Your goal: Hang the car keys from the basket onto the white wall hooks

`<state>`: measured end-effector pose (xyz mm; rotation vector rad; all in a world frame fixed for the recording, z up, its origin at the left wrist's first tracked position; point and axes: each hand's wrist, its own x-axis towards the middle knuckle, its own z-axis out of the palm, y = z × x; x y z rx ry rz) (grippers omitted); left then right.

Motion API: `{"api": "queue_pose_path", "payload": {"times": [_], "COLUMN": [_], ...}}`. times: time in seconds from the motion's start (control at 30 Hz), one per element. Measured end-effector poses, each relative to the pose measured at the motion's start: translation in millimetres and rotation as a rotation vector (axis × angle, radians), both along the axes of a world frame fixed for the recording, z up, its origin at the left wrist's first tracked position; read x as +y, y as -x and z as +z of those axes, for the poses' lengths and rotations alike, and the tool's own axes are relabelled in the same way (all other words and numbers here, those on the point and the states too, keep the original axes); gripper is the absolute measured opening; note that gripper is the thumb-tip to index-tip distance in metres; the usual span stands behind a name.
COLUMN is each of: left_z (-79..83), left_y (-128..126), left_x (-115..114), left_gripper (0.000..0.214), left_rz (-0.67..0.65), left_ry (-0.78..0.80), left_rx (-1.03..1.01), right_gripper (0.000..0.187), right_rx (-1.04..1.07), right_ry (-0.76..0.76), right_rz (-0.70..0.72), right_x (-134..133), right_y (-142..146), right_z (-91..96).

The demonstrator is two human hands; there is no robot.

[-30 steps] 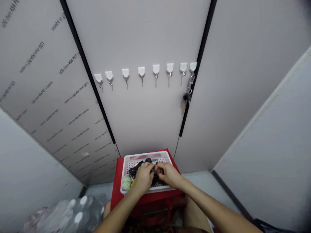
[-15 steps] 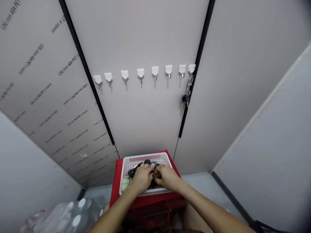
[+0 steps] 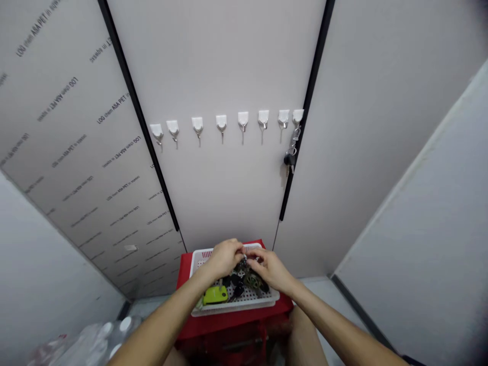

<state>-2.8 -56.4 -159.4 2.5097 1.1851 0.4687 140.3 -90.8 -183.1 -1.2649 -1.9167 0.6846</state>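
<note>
My left hand is closed, pinching the top of what looks like a bunch of keys over a white plastic basket. From the other side, my right hand has its thumb and fingers at the same keys. Fingers hide much of the bunch. Lower in the basket lie a yellow-green case, some dark key-like pieces and an olive, coil-like item under my right hand.
The basket stands on a red surface. Ahead, a row of white hooks is stuck to the wall; keys hang from the rightmost one. Plastic-wrapped bottles stand at lower left.
Both hands have risen slightly from the basket's contents, bringing the bunch up between them. The yellow-green case now shows. My view has shifted a little.
</note>
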Motion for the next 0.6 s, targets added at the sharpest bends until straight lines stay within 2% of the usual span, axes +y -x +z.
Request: {"api": "queue_pose_path", "payload": {"times": [0.1, 0.17, 0.23, 0.33, 0.47, 0.6], "left_z": [32.6, 50.0, 62.0, 71.5, 81.2, 102.4], "left_y": [-13.1, -21.8, -29.7, -41.1, -57.6, -73.6], "left_x": [7.3, 11.5, 15.7, 23.8, 35.0, 41.6], "left_gripper": [0.014, 0.012, 0.009, 0.007, 0.012, 0.022], "left_rz": [-0.003, 0.014, 0.045, 0.075, 0.100, 0.094], "left_ry": [0.016, 0.089, 0.181, 0.254, 0.188, 0.039], "left_rx": [-0.128, -0.223, -0.308, -0.466, -0.696, -0.760], "right_gripper": [0.021, 0.022, 0.022, 0.024, 0.024, 0.024], "right_rx": [0.197, 0.286, 0.330, 0.373, 0.520, 0.705], "right_ry": [0.017, 0.009, -0.013, -0.040, -0.069, -0.186], "right_rz": [0.014, -0.012, -0.048, -0.075, -0.178, -0.312], "right_x": [5.3, 10.4, 16.0, 25.9, 44.6, 70.4], "right_y": [-3.2, -6.6, -11.0, -18.6, -29.5, -40.5], "right_z": [16.6, 26.4, 36.3, 55.4, 94.8, 141.0]}}
